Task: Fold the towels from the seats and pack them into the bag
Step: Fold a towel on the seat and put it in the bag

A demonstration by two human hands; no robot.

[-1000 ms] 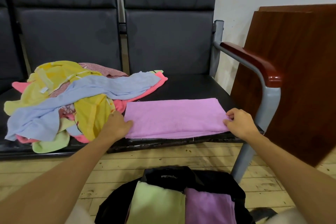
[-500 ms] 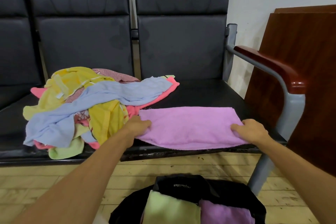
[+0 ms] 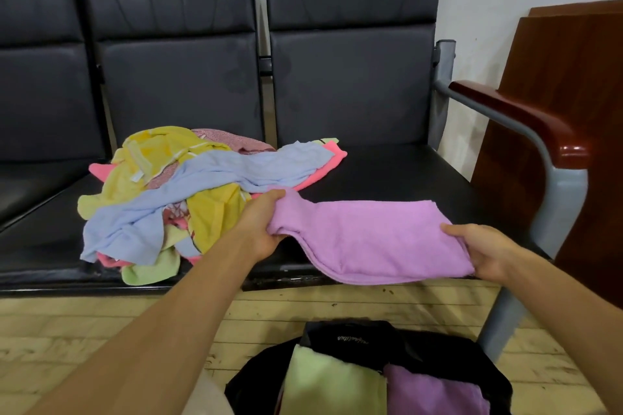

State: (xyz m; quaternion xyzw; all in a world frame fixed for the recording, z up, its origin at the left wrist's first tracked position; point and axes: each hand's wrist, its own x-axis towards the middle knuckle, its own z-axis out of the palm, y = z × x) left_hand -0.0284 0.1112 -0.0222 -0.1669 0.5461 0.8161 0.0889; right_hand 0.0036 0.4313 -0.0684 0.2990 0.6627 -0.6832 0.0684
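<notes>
A: Head view: how far along are you?

B: Start with the seats (image 3: 387,175). A pile (image 3: 188,192) of unfolded towels, yellow, blue, pink and green, lies there untouched, so most of the work is left.

A: And the bag (image 3: 367,367)?

B: It sits open on the floor below you, with a green towel (image 3: 332,384) and a purple towel (image 3: 435,391) folded inside. Two packed, as far as shows.

A: The one in hand?

B: The pink towel (image 3: 367,239) is folded lengthwise at the seat's front edge. Your left hand (image 3: 261,229) grips its left end, raised; your right hand (image 3: 485,251) clasps its right end. I judge one more fold before packing.
</notes>
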